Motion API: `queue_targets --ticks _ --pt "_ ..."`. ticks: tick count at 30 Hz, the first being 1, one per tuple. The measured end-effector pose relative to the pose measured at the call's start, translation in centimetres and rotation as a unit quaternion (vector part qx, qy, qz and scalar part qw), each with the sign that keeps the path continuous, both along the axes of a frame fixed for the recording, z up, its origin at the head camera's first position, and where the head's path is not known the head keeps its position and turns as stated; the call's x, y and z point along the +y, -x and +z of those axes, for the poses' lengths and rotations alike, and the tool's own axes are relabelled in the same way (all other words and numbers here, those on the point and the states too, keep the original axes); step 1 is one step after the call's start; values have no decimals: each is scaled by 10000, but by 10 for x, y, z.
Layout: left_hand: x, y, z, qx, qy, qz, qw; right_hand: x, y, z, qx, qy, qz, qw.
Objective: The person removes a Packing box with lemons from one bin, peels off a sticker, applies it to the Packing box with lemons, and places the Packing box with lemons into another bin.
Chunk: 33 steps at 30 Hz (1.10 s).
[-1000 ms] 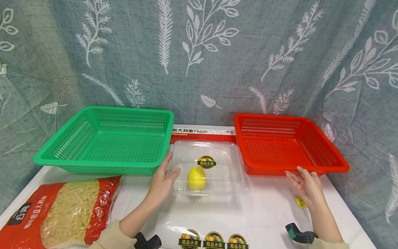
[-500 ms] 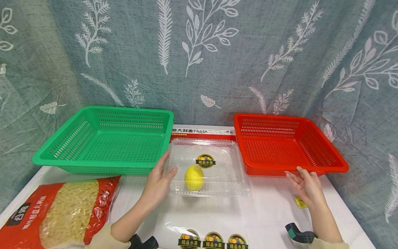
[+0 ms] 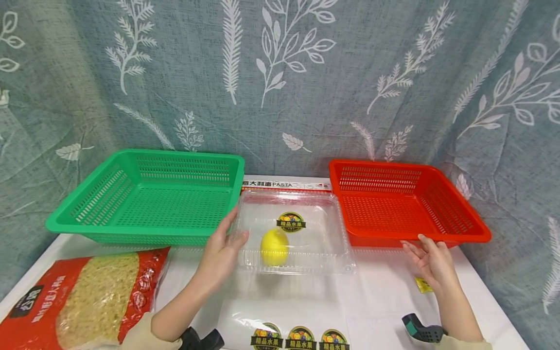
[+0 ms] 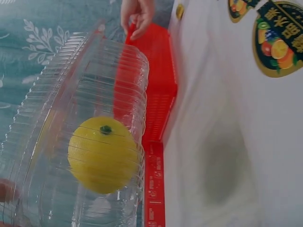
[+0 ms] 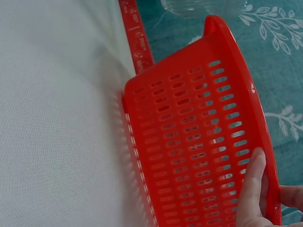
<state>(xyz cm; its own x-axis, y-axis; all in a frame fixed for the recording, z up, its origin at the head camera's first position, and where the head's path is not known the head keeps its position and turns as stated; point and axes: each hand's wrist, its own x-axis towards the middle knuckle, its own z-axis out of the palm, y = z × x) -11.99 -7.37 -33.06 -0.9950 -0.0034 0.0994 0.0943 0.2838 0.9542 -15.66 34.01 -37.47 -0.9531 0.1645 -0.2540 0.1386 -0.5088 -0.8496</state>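
My left hand (image 3: 223,248) grips the left side of a clear plastic clamshell box (image 3: 315,243), thumb near its front corner. Inside the box a yellow, lemon-like fruit (image 4: 103,155) with a green stem end lies against the ribbed wall. A round black-and-gold fruit label (image 3: 290,222) sits on the lid. The box hangs over the table, its shadow falling below. My right hand (image 3: 430,260) pinches the front rim of the red basket (image 5: 184,118), with one finger along the outside wall and another over the rim.
A green basket (image 3: 148,229) stands back left, with a red bag of pasta (image 3: 94,296) before it. Behind the box lies a red-and-white pasta package (image 3: 286,185). A sheet of round labels (image 3: 301,337) lies at the front; a small yellow packet (image 3: 423,285) is near my right wrist.
My left hand has drawn slightly left, and the box with the fruit has risen and tilted a little. The fruit has shifted slightly. My right hand stays at the red basket's rim.
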Motion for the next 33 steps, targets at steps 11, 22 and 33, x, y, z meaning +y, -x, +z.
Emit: queue_targets --ticks 11,22,33 --pt "13 21 18 -116 -203 -96 9997 1 1 1 -106 49 13 9999" --pt "26 40 27 179 -192 -1 9997 3 2 1 -123 11 60 9999" --pt "42 51 35 93 -285 61 9995 4 2 2 -212 4 80 9997"
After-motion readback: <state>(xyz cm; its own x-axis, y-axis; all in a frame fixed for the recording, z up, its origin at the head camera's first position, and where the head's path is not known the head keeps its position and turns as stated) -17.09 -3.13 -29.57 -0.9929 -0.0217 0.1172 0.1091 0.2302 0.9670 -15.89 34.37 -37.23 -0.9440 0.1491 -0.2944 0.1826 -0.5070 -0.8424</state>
